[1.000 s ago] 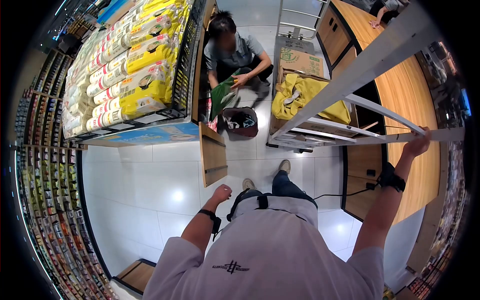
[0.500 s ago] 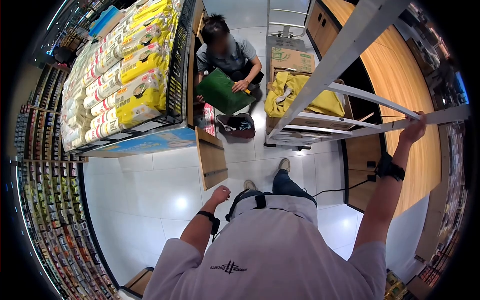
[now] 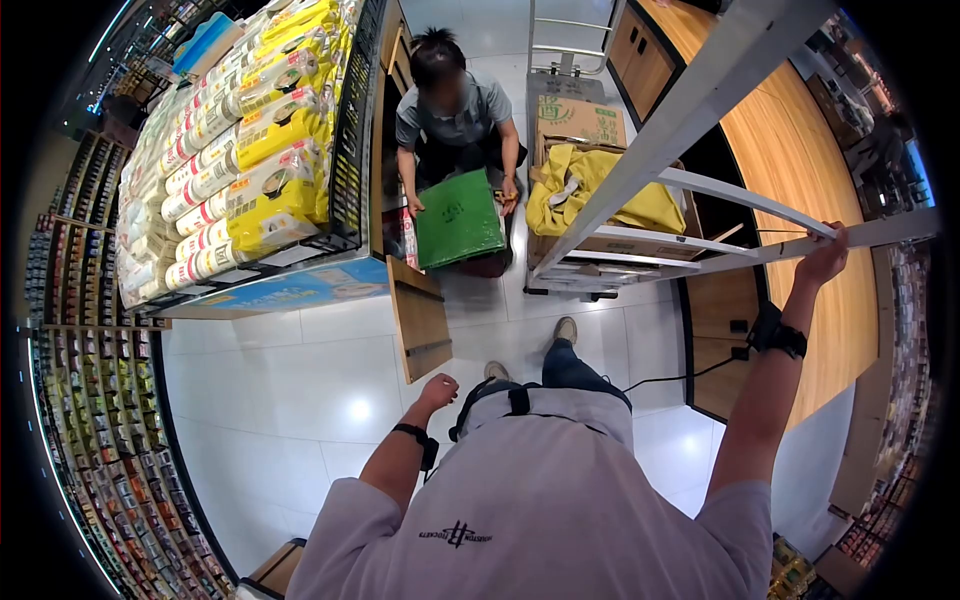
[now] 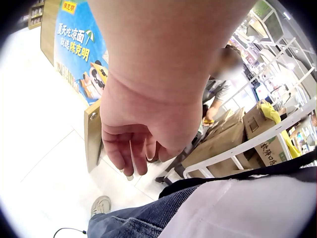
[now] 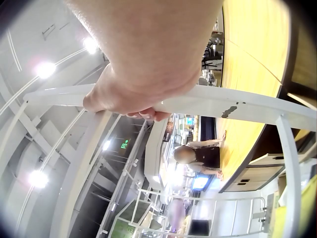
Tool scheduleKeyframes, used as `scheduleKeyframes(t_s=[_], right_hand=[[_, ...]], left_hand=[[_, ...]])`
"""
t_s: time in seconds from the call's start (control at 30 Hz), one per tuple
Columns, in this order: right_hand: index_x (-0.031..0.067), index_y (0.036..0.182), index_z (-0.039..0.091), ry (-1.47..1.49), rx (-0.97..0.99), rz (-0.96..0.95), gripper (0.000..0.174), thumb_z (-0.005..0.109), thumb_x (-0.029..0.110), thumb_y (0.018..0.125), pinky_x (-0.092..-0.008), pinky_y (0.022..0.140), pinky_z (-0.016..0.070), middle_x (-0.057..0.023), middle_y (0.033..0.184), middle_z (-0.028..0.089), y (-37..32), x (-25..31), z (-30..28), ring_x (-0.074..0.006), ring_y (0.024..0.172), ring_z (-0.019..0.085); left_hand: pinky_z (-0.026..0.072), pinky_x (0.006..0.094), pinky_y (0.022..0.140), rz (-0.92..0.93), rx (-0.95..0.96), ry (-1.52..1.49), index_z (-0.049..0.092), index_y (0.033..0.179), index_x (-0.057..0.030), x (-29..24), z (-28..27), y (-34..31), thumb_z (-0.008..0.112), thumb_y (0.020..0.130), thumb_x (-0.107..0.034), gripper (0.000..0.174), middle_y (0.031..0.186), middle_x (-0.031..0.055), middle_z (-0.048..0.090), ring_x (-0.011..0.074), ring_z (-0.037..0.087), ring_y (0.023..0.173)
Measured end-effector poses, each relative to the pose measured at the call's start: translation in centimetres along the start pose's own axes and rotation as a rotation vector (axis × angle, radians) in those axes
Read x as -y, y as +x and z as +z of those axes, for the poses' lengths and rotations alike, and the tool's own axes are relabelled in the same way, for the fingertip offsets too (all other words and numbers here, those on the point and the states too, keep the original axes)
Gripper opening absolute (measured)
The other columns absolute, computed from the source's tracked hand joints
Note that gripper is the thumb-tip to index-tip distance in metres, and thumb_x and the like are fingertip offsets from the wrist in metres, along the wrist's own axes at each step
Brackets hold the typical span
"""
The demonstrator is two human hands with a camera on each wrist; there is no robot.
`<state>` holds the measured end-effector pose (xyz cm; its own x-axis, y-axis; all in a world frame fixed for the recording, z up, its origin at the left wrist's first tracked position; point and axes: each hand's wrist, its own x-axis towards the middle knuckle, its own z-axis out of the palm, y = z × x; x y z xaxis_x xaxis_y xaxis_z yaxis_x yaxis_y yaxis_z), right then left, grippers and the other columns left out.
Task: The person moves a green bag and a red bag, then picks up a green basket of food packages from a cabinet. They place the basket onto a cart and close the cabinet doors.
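Note:
My right hand [image 3: 825, 257] grips a bar of a white metal frame [image 3: 690, 135] at its far right corner. In the right wrist view, the fingers curl round the white bar [image 5: 208, 103], which has chipped paint. My left hand [image 3: 438, 390] hangs at my waist with loosely curled fingers, holding nothing. The left wrist view shows the same hand [image 4: 148, 121] above my jeans. A crouching person [image 3: 455, 110] ahead holds a flat green square bag [image 3: 460, 220] by its sides. A dark basket behind it is mostly hidden.
Packs of noodles [image 3: 215, 185] are stacked on a display at left. A wooden board [image 3: 422, 320] stands below its corner. Boxes and a yellow cloth [image 3: 590, 190] sit on a trolley beyond the frame. A wooden counter [image 3: 810, 170] runs along the right.
The other person has spread the green bag and turned it flat to face me, over the dark basket. My right hand stays on the bar; my left still hangs.

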<state>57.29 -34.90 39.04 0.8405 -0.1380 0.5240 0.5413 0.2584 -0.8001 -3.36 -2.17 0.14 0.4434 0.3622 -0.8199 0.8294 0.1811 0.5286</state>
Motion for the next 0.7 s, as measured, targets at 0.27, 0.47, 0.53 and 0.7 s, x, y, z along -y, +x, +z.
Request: scheduleKeyframes(t_s=[0.27,0.47,0.53,0.7], right_hand=[[0.0029,0.080,0.051,0.012,-0.023,-0.006,0.026,0.054,0.028,0.088,-0.0317,0.059,0.0414,-0.0093,0.068,0.052,0.1,-0.2,-0.1,-0.0176,0.058,0.048],[0.0024,0.079,0.052,0.017,-0.023,-0.006,0.027,0.055,0.028,0.087,-0.0314,0.059,0.0418,-0.0096,0.068,0.052,0.2,-0.3,-0.2,-0.0176,0.058,0.048],[0.0023,0.079,0.052,0.019,-0.022,-0.001,0.027,0.055,0.028,0.087,-0.0314,0.059,0.0419,-0.0097,0.067,0.053,0.3,-0.4,-0.3,-0.0176,0.058,0.048],[0.0017,0.083,0.054,-0.007,-0.018,-0.021,0.030,0.056,0.031,0.086,-0.0317,0.059,0.0410,-0.0105,0.069,0.053,0.4,-0.6,-0.5,-0.0174,0.058,0.047]], left_hand=[[0.0543,0.0322,0.062,-0.007,0.004,0.008,0.056,0.095,0.0002,-0.2,-0.1,0.4,0.060,0.080,-0.019,0.025,0.079,0.0139,0.066,0.0207,0.066,0.070],[0.0543,0.0323,0.062,0.007,0.010,0.043,0.056,0.094,0.0002,-1.3,-0.4,0.9,0.059,0.080,-0.022,0.026,0.079,0.0137,0.066,0.0203,0.066,0.070],[0.0542,0.0322,0.063,0.015,0.010,0.062,0.056,0.095,0.0000,-1.1,-0.4,1.4,0.059,0.080,-0.022,0.027,0.079,0.0136,0.066,0.0203,0.066,0.070],[0.0529,0.0313,0.062,0.022,0.038,0.078,0.056,0.097,-0.0009,-0.9,-0.5,2.6,0.058,0.081,-0.026,0.030,0.079,0.0134,0.067,0.0201,0.065,0.067]])
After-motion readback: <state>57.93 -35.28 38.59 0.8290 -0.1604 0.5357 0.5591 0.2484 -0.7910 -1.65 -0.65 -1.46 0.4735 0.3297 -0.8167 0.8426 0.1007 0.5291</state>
